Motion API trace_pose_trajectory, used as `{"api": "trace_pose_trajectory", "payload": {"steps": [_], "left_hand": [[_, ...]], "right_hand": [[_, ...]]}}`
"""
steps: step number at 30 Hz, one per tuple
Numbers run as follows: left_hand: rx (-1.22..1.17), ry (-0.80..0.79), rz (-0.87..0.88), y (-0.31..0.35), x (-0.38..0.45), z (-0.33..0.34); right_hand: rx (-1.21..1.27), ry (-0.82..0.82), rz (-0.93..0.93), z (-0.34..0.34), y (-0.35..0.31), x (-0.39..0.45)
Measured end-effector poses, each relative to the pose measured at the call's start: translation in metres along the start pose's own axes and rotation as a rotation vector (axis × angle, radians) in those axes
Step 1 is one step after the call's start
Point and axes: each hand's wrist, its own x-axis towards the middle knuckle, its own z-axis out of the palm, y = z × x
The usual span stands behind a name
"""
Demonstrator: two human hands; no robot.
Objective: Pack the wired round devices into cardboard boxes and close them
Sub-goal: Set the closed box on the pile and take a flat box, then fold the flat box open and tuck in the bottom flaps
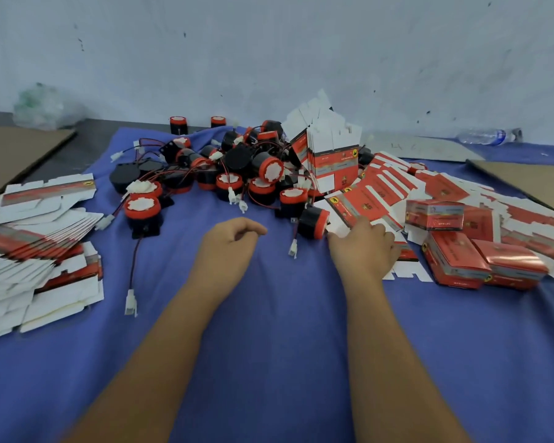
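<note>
Head cam, only 1 view here. Both arms reach out over the blue cloth. The left hand hovers above the cloth with fingers loosely curled and nothing in them. The right hand is down on the flat box blanks at the near edge of the right spread, fingers on a white flap; can't tell if it's actually pinching one.

The pile of round devices sits straight ahead, black bodies with red caps, too tangled for an exact count, roughly 20. 2 more stand upright against the wall behind. Most in the heap are tipped every which way; the nearest device, just left of the right hand, lies on its side with its red cap facing right and its wire trailing toward the camera.

3 closed boxes sit at right, long sides running left-right-ish. Another fan of blanks lies at left, and 1 bundle stands upright. 1 plastic bottle lies far right, 1 crumpled bag far left.
</note>
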Motion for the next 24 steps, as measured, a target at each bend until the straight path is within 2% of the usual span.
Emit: {"api": "trace_pose_trajectory", "payload": {"steps": [4, 6, 9, 11, 13, 15, 17, 19, 21, 22, 24], "left_hand": [[-0.035, -0.039, -0.059, -0.004, -0.003, 0.014], [-0.003, -0.067, -0.054, -0.009, -0.005, 0.014], [-0.064, -0.054, -0.046, -0.011, -0.007, 0.012], [-0.151, -0.011, -0.066, -0.009, -0.008, 0.012], [-0.264, 0.026, -0.082, -0.003, -0.007, 0.010], [-0.525, 0.069, -0.129, 0.002, -0.004, 0.003], [-0.896, 0.158, -0.191, 0.000, -0.002, -0.011], [-1.160, 0.251, -0.217, -0.007, -0.002, -0.026], [-1.127, 0.340, -0.216, -0.011, -0.001, -0.034], [-1.043, 0.388, -0.217, -0.012, 0.002, -0.035], [-0.908, 0.438, -0.217, -0.015, 0.007, -0.036]], "right_hand": [[0.030, 0.085, -0.053, -0.002, 0.002, -0.003], [0.177, 0.175, -0.047, -0.006, 0.000, -0.005], [0.533, 0.416, -0.003, -0.016, -0.009, -0.012], [0.802, 0.569, -0.114, -0.023, -0.024, -0.021], [0.860, 0.617, -0.345, -0.023, -0.047, -0.039], [0.781, 0.584, -0.647, -0.011, -0.068, -0.059], [0.656, 0.506, -0.928, 0.003, -0.079, -0.072], [0.527, 0.451, -1.084, 0.013, -0.082, -0.076], [0.505, 0.394, -1.099, 0.018, -0.081, -0.075], [0.566, 0.307, -1.048, 0.019, -0.080, -0.076], [0.794, 0.030, -0.837, 0.017, -0.077, -0.077]]}}
